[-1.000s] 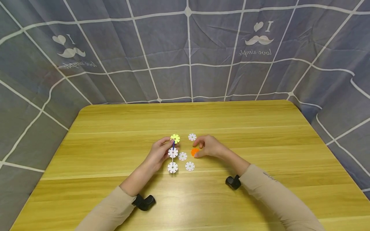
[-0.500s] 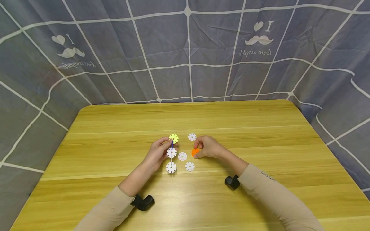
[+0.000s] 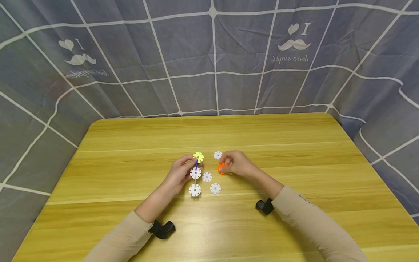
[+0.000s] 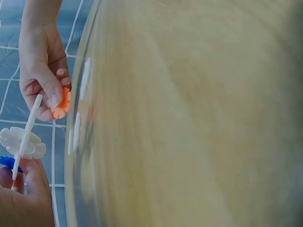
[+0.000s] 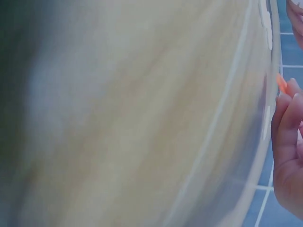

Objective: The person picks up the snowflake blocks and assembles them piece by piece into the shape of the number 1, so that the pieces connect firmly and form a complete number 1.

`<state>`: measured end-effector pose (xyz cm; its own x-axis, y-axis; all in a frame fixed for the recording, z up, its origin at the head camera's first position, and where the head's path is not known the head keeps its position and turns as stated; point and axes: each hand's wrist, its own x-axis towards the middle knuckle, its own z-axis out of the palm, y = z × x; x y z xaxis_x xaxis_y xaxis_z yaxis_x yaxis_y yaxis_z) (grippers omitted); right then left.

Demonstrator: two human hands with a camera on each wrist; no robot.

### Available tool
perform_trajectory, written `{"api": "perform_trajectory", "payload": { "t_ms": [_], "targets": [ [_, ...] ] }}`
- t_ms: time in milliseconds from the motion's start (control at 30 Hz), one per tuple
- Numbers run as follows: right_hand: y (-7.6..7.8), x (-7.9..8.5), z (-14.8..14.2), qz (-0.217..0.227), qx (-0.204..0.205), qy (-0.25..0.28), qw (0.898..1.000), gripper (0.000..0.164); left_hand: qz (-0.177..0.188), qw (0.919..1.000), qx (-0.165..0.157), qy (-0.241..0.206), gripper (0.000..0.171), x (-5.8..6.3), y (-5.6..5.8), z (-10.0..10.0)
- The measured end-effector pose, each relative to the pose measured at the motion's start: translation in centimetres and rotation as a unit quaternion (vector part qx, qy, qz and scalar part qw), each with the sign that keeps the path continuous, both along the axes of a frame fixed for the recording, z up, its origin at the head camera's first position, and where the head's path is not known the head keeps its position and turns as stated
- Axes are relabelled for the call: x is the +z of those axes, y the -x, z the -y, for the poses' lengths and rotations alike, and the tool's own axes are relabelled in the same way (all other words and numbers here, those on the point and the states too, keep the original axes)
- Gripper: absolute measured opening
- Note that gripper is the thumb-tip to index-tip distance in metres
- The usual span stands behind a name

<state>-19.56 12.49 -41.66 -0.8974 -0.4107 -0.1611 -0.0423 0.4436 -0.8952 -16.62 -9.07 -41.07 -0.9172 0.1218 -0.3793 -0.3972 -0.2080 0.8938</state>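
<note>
We see three loose white discs (image 3: 207, 177) on the table (image 3: 209, 229), near both hands, and a grey gridded curtain (image 3: 186, 47) around it. The left grip (image 3: 180, 173) pinches the joined discs (image 3: 195, 173), yellow, blue and white; the right grip (image 3: 239, 163) pinches the orange disc (image 3: 221, 169), partly covering it. In the right wrist view the orange disc is mostly hidden behind fingers, and we cannot tell whether it touches the table.

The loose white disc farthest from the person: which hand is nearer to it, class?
Right. The right hand, pinching the orange disc, is just beside the white disc, on its right; the left hand, holding the joined discs, is farther off, to its left.
</note>
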Motion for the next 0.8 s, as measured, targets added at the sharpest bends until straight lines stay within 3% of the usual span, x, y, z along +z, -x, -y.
{"api": "perform_trajectory", "payload": {
  "t_ms": [300,467,800],
  "targets": [
    [1.0,1.3,0.7,0.031,-0.012,0.061,0.998,0.016,0.000,1.0000,0.002,-0.002,0.019,-0.1,0.1,0.0],
    [1.5,2.6,1.3,0.018,-0.008,0.066,0.998,0.017,-0.003,1.0000,-0.002,-0.008,0.019,0.1,0.0,0.0],
    [2.0,4.5,2.2,0.004,-0.015,0.133,0.991,0.017,-0.010,0.9995,-0.023,-0.020,0.015,1.5,-0.7,-0.6]
  ]
}}
